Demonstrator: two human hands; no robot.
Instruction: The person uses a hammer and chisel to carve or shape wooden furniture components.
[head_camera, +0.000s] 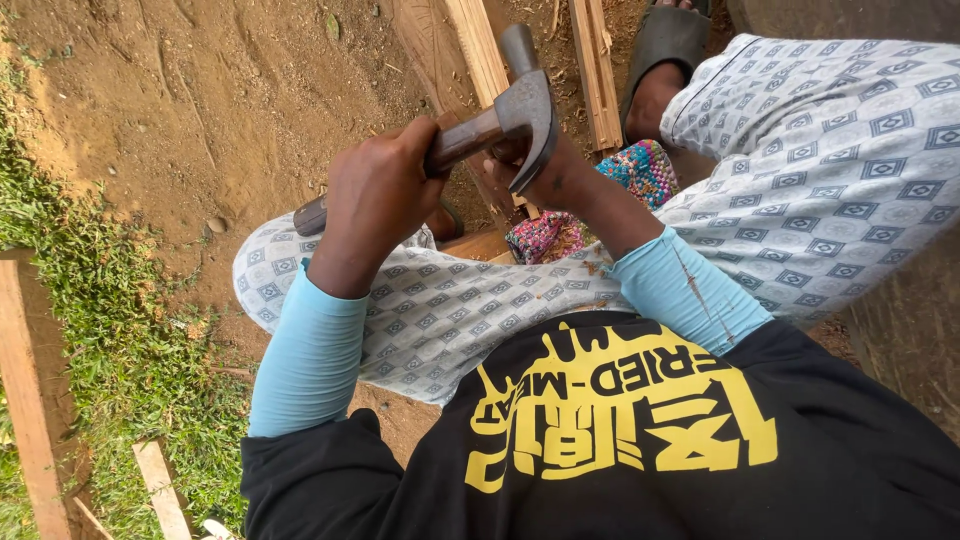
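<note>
Left hand (375, 195) wrapped tight round wooden handle of claw hammer (520, 115), fingers fully closed. Right hand (545, 170) tucked under hammer head, mostly hidden; grip can't tell. Hammer raised over knees, head pointing away from body. Just below hammer: multicolour woven cloth (640, 175). Beyond hammer: wood slats (480, 50) on bare dirt, sandalled foot (660, 60). Far left of hammer: grass strip (100, 330), plank (25, 400).

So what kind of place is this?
Probably an outdoor yard used for rough carpentry: bare dirt ground, a strip of grass, loose wooden planks, and a hammer gripped by the left hand.
</note>
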